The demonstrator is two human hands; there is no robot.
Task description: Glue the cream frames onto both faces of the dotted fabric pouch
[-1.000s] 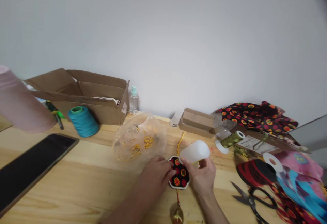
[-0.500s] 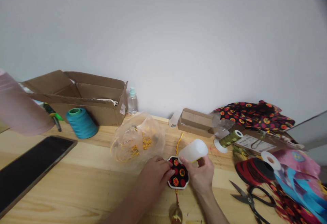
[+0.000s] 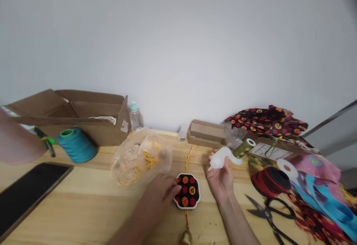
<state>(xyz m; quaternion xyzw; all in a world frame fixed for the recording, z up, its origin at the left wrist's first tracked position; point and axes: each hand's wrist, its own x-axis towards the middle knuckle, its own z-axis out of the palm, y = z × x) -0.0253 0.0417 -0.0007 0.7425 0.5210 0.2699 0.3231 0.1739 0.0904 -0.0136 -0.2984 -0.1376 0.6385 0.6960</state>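
Observation:
A fabric-covered pendant (image 3: 188, 191) lies flat on the wooden table, black with red and yellow round motifs and a white scalloped rim. Yellow cord (image 3: 188, 160) runs from its top, and a cord with a blurred gold-coloured piece (image 3: 186, 236) hangs from its bottom. My left hand (image 3: 160, 191) holds the pendant by its left edge, the thumb on the fabric. To the right of the pendant, my right hand (image 3: 222, 178) is closed around a white squeeze bottle (image 3: 220, 158), palm turned up. The bottle lies tilted in the hand, its nozzle pointing down and left.
A clear plastic bag (image 3: 139, 159) with yellow cord lies left of centre. Behind it stand an open cardboard box (image 3: 83, 133), a teal thread cone (image 3: 76, 146) and a spray bottle (image 3: 135, 116). Black scissors (image 3: 267, 213), a red cord spool (image 3: 269, 181) and ribbons (image 3: 320, 196) crowd the right.
My right hand has carried the squeeze bottle right, away from above the pendant, and turned palm up, so the nozzle now shows. My left hand stays at the pendant. The camera view has shifted slightly.

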